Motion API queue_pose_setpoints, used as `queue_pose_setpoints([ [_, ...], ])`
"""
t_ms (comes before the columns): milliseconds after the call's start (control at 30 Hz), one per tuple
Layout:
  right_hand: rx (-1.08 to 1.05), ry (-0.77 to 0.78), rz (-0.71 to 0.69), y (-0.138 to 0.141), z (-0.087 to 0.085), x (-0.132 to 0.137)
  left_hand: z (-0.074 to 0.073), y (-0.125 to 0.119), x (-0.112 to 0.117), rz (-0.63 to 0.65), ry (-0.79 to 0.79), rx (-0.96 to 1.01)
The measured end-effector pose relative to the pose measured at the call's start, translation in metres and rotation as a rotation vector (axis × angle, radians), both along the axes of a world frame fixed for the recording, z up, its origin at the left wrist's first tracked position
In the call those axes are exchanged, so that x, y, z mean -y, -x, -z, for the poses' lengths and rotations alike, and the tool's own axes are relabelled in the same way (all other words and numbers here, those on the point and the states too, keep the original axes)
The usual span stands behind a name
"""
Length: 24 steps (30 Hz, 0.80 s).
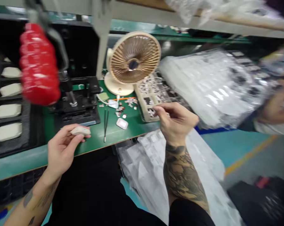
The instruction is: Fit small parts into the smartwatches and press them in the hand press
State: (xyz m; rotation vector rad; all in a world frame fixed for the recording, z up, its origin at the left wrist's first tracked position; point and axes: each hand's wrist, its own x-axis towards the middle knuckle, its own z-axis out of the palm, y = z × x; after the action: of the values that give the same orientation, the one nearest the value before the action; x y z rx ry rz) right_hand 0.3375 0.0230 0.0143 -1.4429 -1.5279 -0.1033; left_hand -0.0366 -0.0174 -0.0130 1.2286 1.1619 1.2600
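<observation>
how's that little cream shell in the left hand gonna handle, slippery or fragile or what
Probably light: the left hand holds the cream shell with just thumb and fingertips. Its rounded, smooth-looking surface may be slippery. It seems rigid, since no flex shows in the pinch; set on the green bench, its curved body could rock.

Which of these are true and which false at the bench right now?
1. The left hand holds a cream part. True.
2. The right hand holds the tweezers. False: they lie on the green mat, between the hands.
3. The fan stands on the mat. True.
4. The press handle is blue. False: it is red.
</observation>
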Motion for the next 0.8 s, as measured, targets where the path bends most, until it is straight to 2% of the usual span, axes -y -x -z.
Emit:
queue_pose_setpoints([
  [100,-0.084,-0.029,-0.279,0.055,-0.003,-0.001,0.000,0.000,-0.005,0.027,-0.021,0.080],
  [200,-0.137,0.102,-0.577,0.116,-0.009,0.002,-0.001,0.000,-0.006,0.021,-0.040,0.103],
  [267,-0.169,0.190,-0.709,0.148,-0.011,0.003,-0.001,0.000,-0.006,0.016,-0.054,0.108],
  [333,-0.191,0.257,-0.793,0.166,-0.011,0.000,0.000,0.000,-0.006,0.012,-0.072,0.102],
  [467,-0.214,0.405,-0.869,0.170,-0.011,-0.014,0.004,0.004,-0.007,0.015,-0.091,0.103],
  [633,-0.348,0.855,-0.912,0.157,-0.009,-0.038,0.008,0.012,-0.006,0.181,-0.135,-0.035],
  [700,-0.359,0.971,-0.933,0.154,-0.010,-0.039,0.008,0.013,-0.005,0.232,-0.160,-0.104],
  [733,-0.333,0.975,-0.938,0.153,-0.012,-0.038,0.008,0.013,-0.004,0.257,-0.159,-0.110],
  [800,-0.228,0.850,-0.928,0.152,-0.018,-0.033,0.007,0.011,-0.004,0.281,-0.129,-0.043],
])
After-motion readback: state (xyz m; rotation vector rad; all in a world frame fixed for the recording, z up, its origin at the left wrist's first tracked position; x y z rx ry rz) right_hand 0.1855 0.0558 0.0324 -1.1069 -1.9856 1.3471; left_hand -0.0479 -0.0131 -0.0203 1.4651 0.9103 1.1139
